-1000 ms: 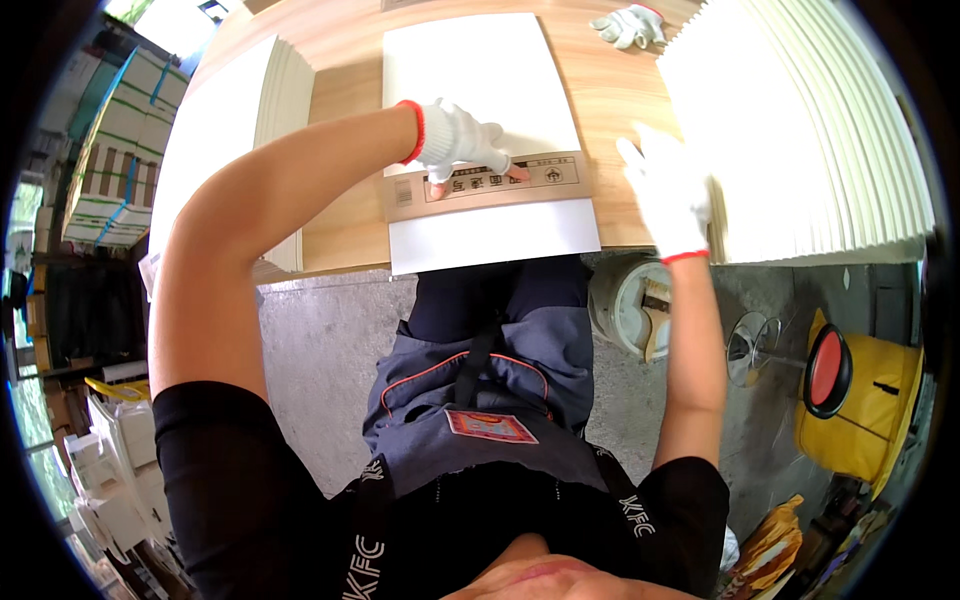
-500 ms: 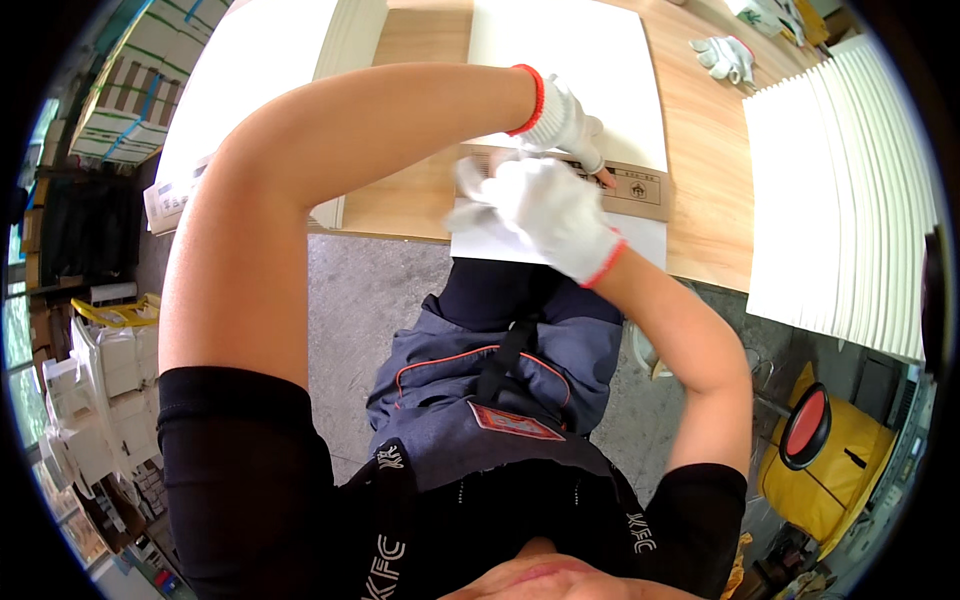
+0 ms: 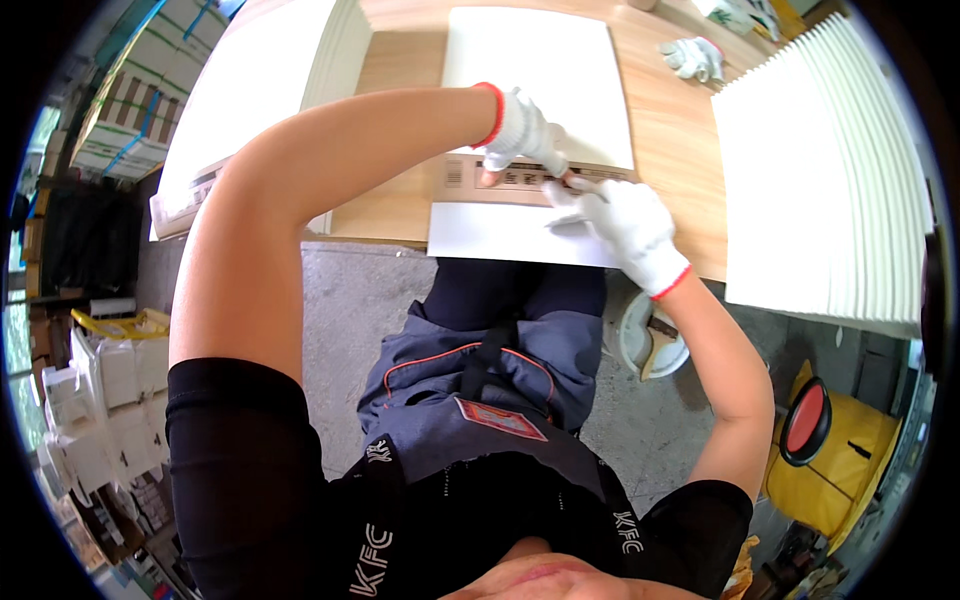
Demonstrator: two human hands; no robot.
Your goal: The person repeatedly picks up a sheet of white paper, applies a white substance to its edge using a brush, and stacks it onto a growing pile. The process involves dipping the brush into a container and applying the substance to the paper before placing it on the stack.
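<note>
Head view: clock directions read with 12 o'clock pointing away from the wearer, across the pale wood surface [image 3: 680, 130].
Left stack: white sheets [image 3: 275, 60] piled at about 10 o'clock from the brown band, beyond the left forearm.
Left hand: gloved with a red cuff [image 3: 522, 135], it comes in from 9 o'clock; its fingers are spread, two bare tips down on the brown band.
White sheet: a large white piece [image 3: 540, 60] with its long axis near 12 to 6 o'clock, stretching toward 12 from the left hand.
Brown band: a printed strip [image 3: 520, 183] directly under the left fingers, its long axis running roughly 9 to 3 o'clock across the white sheet.
Lower white strip: bare white [image 3: 480, 228] at 6 o'clock from the band, by the surface's near edge.
Right hand: gloved [image 3: 635, 228], its fingers aim toward 10 o'clock, tips just beside the left fingertips; whether they pinch anything, I cannot tell. Left is nearer the band's middle, right its 3 o'clock end.
Loose glove: lying [image 3: 693, 60] at 1 o'clock from the right hand.
Right stack: fanned white sheets [image 3: 815, 190] at 3 o'clock, well apart from the band.
</note>
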